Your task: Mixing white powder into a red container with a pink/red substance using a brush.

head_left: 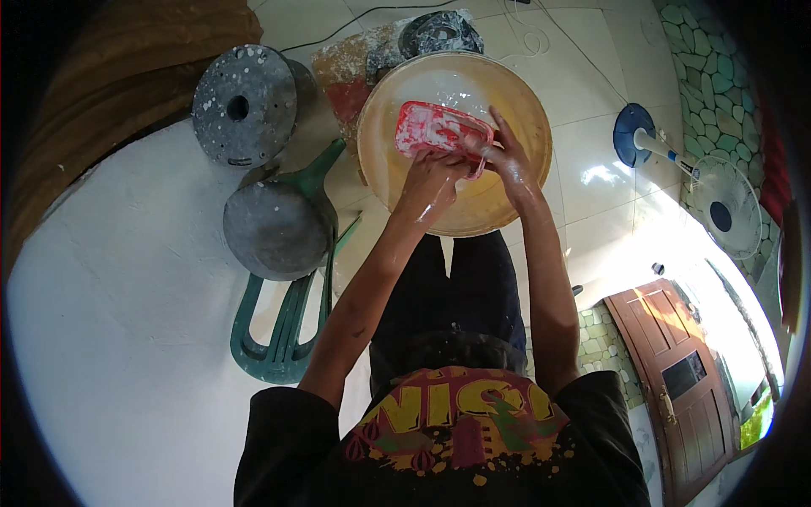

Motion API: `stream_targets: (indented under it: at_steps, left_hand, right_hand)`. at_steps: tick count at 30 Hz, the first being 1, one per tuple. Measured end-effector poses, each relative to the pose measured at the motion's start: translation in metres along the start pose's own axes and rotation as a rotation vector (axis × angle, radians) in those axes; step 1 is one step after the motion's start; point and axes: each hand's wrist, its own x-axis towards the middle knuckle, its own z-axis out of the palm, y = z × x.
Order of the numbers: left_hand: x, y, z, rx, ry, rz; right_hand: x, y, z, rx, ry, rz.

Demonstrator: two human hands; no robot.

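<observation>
A red rectangular plastic container [435,127], smeared with white, is held over a large round tan tub [376,127], which has milky white liquid [439,80] in it. My left hand [435,177] has its fingers curled on the container's near side. My right hand [507,156] grips its right end, thumb and fingers on the rim. Both hands and forearms look wet.
Left stand a speckled grey cylinder [245,118] and a round grey object [274,237] on a green plastic chair [270,346]. Behind the tub lie stained boards [338,76] and a dark speckled object [439,34]. Right are a standing fan [722,215] and a wooden door [676,397].
</observation>
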Motion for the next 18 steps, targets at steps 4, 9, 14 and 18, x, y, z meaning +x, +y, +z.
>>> stream_targets:
  at_steps: [4, 9, 14, 18]
  left_hand:
    - [-0.002, 0.002, 0.005, 0.07, -0.13, -0.028]
    - [0.001, 0.006, 0.012, -0.056, -0.225, -0.158]
    - [0.009, 0.019, 0.024, -0.049, -0.181, -0.277]
    - [0.018, 0.022, 0.032, -0.197, -0.136, -0.433]
  right_hand:
    - [0.005, 0.015, 0.002, -0.091, -0.151, -0.2]
    - [0.008, 0.034, 0.003, -0.206, -0.03, -0.24]
    - [0.004, 0.036, 0.006, -0.108, 0.007, -0.293]
    - [0.002, 0.034, 0.008, 0.013, 0.056, -0.163]
